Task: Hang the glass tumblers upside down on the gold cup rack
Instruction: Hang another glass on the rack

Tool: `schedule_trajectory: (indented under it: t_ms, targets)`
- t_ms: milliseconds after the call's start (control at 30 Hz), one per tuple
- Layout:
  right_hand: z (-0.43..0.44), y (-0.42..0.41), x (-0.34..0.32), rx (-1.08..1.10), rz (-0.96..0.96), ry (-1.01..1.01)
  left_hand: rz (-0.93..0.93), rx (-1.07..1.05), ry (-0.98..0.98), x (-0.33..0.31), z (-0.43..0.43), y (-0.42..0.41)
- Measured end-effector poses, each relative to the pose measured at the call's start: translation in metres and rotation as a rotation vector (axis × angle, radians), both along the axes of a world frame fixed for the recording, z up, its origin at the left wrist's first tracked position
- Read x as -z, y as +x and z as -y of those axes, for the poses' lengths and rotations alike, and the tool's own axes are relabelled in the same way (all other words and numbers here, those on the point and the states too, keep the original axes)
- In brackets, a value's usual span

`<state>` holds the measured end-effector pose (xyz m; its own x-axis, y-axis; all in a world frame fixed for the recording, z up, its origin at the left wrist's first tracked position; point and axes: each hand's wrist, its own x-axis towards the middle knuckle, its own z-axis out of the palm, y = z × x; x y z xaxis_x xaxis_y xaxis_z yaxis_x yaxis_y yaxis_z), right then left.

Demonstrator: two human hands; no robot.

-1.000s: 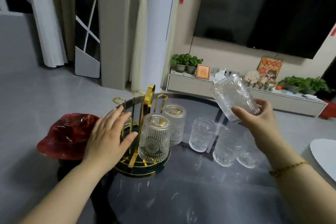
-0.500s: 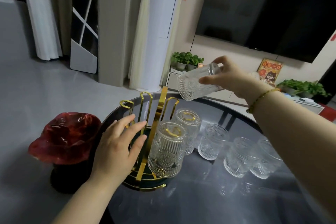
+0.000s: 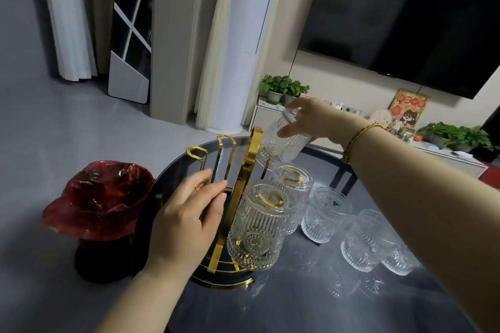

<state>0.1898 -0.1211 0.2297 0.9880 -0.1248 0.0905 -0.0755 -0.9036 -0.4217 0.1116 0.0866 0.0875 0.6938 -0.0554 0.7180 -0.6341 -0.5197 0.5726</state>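
The gold cup rack (image 3: 244,176) stands on a dark round base at the left of the glass table. Two ribbed glass tumblers hang upside down on its near pegs, one in front (image 3: 257,227) and one behind it (image 3: 293,186). My right hand (image 3: 311,119) grips a third tumbler (image 3: 284,140), mouth down and tilted, over the rack's far right peg. My left hand (image 3: 189,219) rests with straight fingers against the rack's left pegs. Three more tumblers stand upright on the table to the right, the nearest (image 3: 326,215) beside the rack.
A dark bin lined with a red bag (image 3: 97,197) stands on the floor, left of the table. The dark glass table (image 3: 311,303) stretches to the right and front. A low TV cabinet with potted plants (image 3: 284,86) lies beyond.
My right hand has carried the tumbler down and left, turning it mouth down over the far right peg. My left hand stays on the rack.
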Motion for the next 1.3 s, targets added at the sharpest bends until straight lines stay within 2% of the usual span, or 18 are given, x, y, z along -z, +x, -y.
schedule_trajectory:
  t_ms: [133,400,1000,1300]
  targets:
    - [-0.011,0.004,0.015,-0.035,-0.023,-0.097,-0.007,0.014,0.014,0.002,-0.001,0.001]
    - [-0.024,0.01,0.038,-0.074,-0.096,-0.124,0.003,0.036,0.032,0.004,-0.003,0.003]
    - [-0.025,0.016,0.055,-0.1,-0.169,-0.203,0.142,-0.074,0.11,0.008,-0.005,0.007]
    - [-0.02,-0.001,0.045,-0.107,-0.116,-0.1,0.104,-0.078,0.185,0.001,-0.007,0.003]
